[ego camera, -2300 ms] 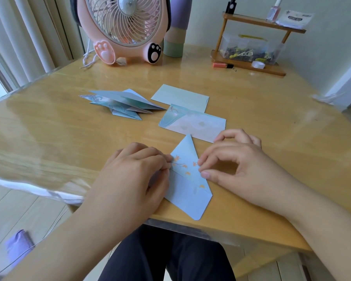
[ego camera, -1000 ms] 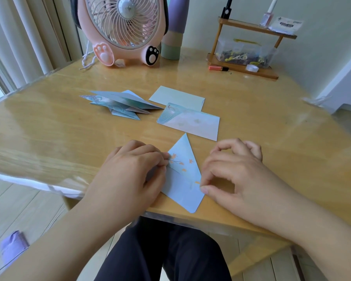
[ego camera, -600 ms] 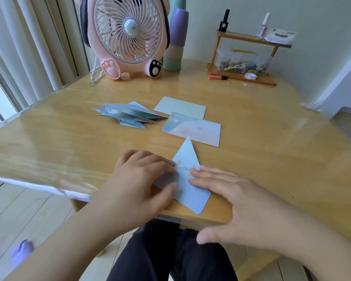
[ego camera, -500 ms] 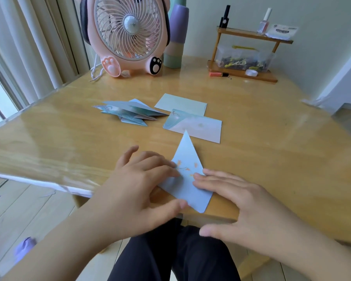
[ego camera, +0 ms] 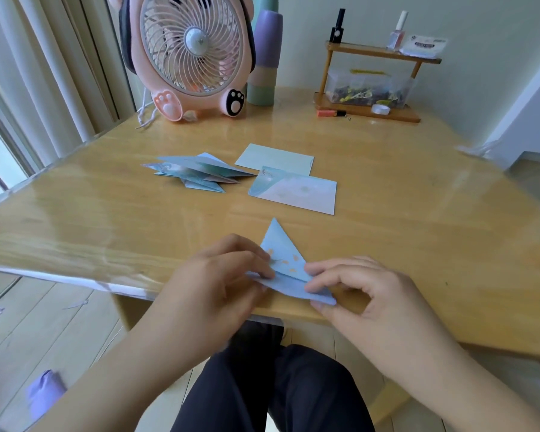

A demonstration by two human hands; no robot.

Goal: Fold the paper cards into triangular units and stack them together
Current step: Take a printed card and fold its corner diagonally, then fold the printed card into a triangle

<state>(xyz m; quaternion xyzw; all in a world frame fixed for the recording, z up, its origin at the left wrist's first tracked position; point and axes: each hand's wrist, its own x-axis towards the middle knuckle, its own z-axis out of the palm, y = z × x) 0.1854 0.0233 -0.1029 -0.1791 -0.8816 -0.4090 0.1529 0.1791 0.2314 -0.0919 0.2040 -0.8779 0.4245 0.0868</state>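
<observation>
At the near edge of the bench a light blue card with small orange marks is partly folded: its far part lies flat as a triangle pointing away from the person, and its near flap is lifted and turned up toward that triangle. The left hand has its fingers curled onto the card's left side, the fingertips pinching the fold there. The right hand pinches the right end of the raised flap between thumb and forefinger, the other fingers loosely curled behind. Farther out, left of centre, a stack of folded triangular units lies on the bench, their points fanned to left and right. Just right of it lie two flat cards: a pale green card farther back and a printed card nearer, which overlaps the green one's near edge. At the back stand a pink fan with paw-shaped feet, a tall bottle banded in purple, tan and green just to its right, and a small wooden rack carrying small bottles and a clear box. The person's dark trousers show below the bench edge.
</observation>
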